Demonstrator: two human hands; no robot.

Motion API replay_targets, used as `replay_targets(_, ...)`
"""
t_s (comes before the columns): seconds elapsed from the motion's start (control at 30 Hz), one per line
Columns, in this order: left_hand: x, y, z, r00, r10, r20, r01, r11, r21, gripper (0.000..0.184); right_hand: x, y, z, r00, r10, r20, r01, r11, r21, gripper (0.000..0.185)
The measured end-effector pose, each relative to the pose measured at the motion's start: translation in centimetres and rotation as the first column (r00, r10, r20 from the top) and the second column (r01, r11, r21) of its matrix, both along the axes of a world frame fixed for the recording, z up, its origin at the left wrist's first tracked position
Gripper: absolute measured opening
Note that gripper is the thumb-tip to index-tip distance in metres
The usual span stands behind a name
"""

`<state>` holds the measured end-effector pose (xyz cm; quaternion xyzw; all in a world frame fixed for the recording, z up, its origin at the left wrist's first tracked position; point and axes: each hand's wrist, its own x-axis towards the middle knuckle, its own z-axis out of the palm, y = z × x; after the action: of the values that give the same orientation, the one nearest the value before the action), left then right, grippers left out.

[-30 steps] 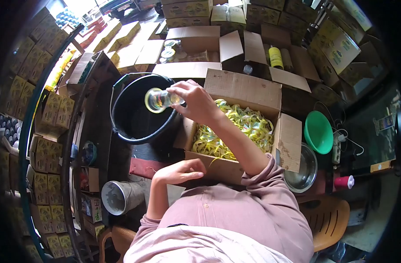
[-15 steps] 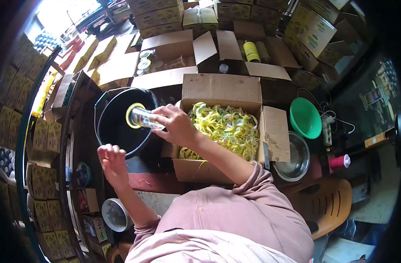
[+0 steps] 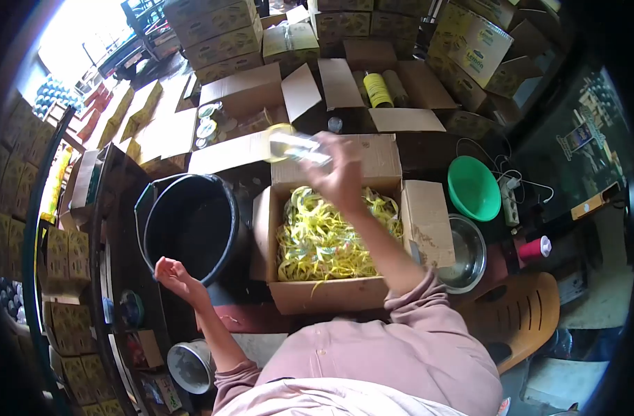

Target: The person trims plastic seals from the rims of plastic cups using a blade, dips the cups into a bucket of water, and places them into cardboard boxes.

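Observation:
My right hand grips a clear bottle-like container with a yellow rim, blurred by motion, above the back flap of an open cardboard box. Yellow printed strips fill that box. At the near rim of a black bucket is my left hand, fingers loosely curled and apart, holding nothing visible. The bucket stands left of the box.
Open cartons stand behind, one with a yellow roll. On the right are a green basin, a metal bowl, a power strip and a pink thread spool. A pale bucket sits lower left.
The container and my right hand have moved from over the black bucket to above the box's back flap. My left hand has gone from in front of my body to the bucket rim. The view has shifted.

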<state>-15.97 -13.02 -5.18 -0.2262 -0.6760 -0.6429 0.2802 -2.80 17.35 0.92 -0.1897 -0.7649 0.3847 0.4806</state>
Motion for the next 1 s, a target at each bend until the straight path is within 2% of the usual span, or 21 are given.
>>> replay_targets(0.03,0.4,0.4,-0.4,0.999,0.052,0.017,-0.05,0.993,-0.106,0.028,0.3,2.5,0.3,0.975,-0.217,0.052,0.207,0.966,0.156,0.04)
replay_targets(0.07,0.6,0.8,-0.7,0.994,0.107,0.03,-0.098,0.973,-0.207,0.028,0.4,5.4,0.2,0.948,-0.312,0.054,0.289,0.922,0.257,0.04)
replay_targets(0.1,0.5,0.9,-0.9,0.995,0.098,0.022,-0.09,0.97,-0.226,0.028,0.4,8.0,0.4,0.931,-0.363,0.029,0.332,0.879,0.344,0.04)
replay_targets(0.2,0.9,1.1,-1.0,0.989,0.133,0.058,-0.11,0.947,-0.303,0.028,-1.2,14.7,-0.5,0.943,-0.322,0.086,0.264,0.879,0.397,0.038)
replay_targets(0.23,0.8,1.3,-0.9,0.984,0.177,0.007,-0.165,0.932,-0.321,0.027,-2.2,15.9,-1.1,0.94,-0.312,0.14,0.233,0.883,0.408,0.038)
replay_targets(0.27,1.1,1.6,-0.7,0.98,0.193,0.042,-0.172,0.939,-0.297,0.027,-3.2,16.9,-1.7,0.934,-0.3,0.193,0.199,0.887,0.417,0.038)
replay_targets(0.3,1.2,1.7,-0.4,0.976,0.208,0.059,-0.181,0.935,-0.303,0.027,-4.3,17.8,-2.3,0.926,-0.287,0.244,0.165,0.891,0.423,0.038)
replay_targets(0.33,1.3,1.7,-0.3,0.972,0.224,0.076,-0.19,0.932,-0.31,0.027,-5.4,18.5,-3.1,0.896,-0.244,0.37,0.102,0.926,0.363,0.038)
replay_targets(0.4,1.3,1.7,-0.2,0.967,0.242,0.079,-0.202,0.917,-0.345,0.026,-7.6,19.4,-5.3,0.836,-0.232,0.498,0.017,0.917,0.399,0.039)
replay_targets(0.43,1.2,1.5,-0.5,0.963,0.236,0.132,-0.182,0.927,-0.328,0.025,-8.4,19.6,-6.6,0.784,-0.244,0.571,-0.018,0.91,0.413,0.041)
replay_targets(0.53,1.1,1.3,-0.7,0.949,0.244,0.201,-0.169,0.929,-0.329,0.024,-9.7,20.6,-11.1,0.667,-0.145,0.731,-0.057,0.968,0.244,0.045)
replay_targets(0.57,1.1,1.4,-0.6,0.947,0.248,0.206,-0.17,0.927,-0.333,0.022,-10.1,20.8,-11.9,0.715,-0.143,0.684,-0.028,0.972,0.233,0.044)
replay_targets(0.67,1.2,1.8,-0.3,0.937,0.262,0.233,-0.18,0.93,-0.319,0.023,-11.9,21.7,-10.5,0.579,-0.182,0.795,-0.065,0.961,0.268,0.04)
replay_targets(0.73,1.1,1.9,0.2,0.932,0.289,0.22,-0.198,0.913,-0.358,0.022,-12.3,22.1,-9.7,0.617,-0.262,0.742,-0.021,0.937,0.349,0.035)
replay_targets(0.8,1.3,1.9,-0.1,0.924,0.296,0.241,-0.202,0.915,-0.349,0.021,-11.9,22.5,-10.4,0.557,-0.292,0.778,0.006,0.938,0.348,0.035)
replay_targets(0.9,1.2,2.1,-0.1,0.914,0.293,0.28,-0.19,0.92,-0.344,0.02,-11.5,23.7,-11.3,0.653,-0.236,0.719,0.025,0.956,0.291,0.038)
replay_targets(1.0,1.3,1.9,-0.3,0.914,0.313,0.256,-0.197,0.898,-0.394,0.019,-11.9,24.6,-11.2,0.587,-0.191,0.786,-0.018,0.968,0.249,0.04)
